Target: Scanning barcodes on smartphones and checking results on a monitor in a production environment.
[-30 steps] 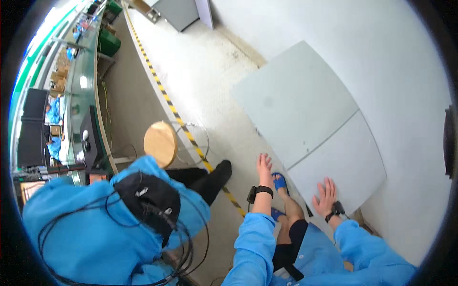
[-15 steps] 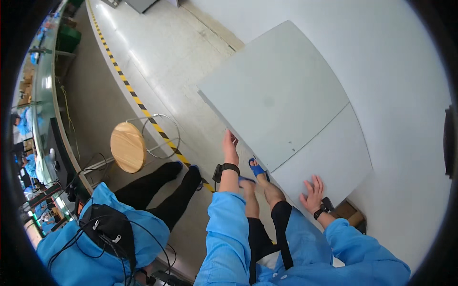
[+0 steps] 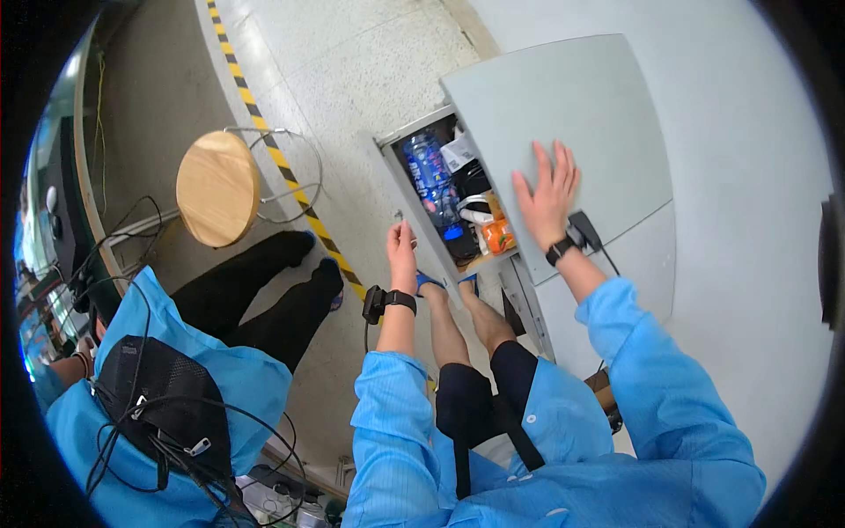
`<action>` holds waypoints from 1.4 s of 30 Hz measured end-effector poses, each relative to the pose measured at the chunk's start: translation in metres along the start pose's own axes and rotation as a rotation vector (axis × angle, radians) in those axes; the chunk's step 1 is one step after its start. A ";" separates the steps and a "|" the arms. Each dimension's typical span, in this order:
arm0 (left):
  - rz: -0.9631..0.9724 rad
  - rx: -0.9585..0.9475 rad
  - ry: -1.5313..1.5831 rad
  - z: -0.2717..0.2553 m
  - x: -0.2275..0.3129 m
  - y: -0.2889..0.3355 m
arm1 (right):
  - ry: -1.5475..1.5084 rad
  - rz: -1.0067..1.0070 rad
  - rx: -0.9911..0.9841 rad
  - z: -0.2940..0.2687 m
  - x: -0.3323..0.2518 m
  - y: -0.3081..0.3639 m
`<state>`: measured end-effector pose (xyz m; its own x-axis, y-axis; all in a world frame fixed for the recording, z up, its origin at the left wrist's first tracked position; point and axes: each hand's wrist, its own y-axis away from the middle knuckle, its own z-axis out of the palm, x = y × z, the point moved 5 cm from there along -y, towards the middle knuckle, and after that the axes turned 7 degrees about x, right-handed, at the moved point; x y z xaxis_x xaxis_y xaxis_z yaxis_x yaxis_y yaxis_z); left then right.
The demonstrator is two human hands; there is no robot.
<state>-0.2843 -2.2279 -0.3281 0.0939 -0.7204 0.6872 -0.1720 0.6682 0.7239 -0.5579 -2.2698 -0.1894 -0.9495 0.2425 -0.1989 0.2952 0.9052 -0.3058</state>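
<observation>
A grey cabinet (image 3: 581, 97) stands ahead of me with its top drawer (image 3: 400, 180) pulled out. My left hand (image 3: 402, 253) is at the drawer's front panel, its fingers curled against the outer edge and partly hidden. Spread flat, my right hand (image 3: 547, 195) rests on the cabinet top. Inside the drawer lie a blue-labelled plastic bottle (image 3: 429, 172), a white packet (image 3: 458, 153), dark items and an orange package (image 3: 498, 236). The back of the drawer is covered by the cabinet top.
To the left, a wooden-topped round stool (image 3: 218, 189) stands near a yellow-and-black floor stripe (image 3: 280, 161). A person in a blue jacket (image 3: 79, 431) with a black bag (image 3: 163, 400) and cables is at my left. A white wall (image 3: 748, 176) lies to the right.
The cabinet's drawer has come open toward the left, showing its contents. My right hand has moved from the near part of the top farther forward. The view has shifted.
</observation>
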 end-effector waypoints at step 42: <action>-0.264 -0.243 0.303 0.155 -0.118 -0.114 | 0.049 0.052 -0.030 0.021 -0.025 -0.003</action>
<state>-0.4282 -2.2480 -0.5006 0.3922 -0.8089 0.4380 0.1281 0.5195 0.8448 -0.5334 -2.2864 -0.2033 -0.9373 0.3056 -0.1677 0.3417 0.9008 -0.2680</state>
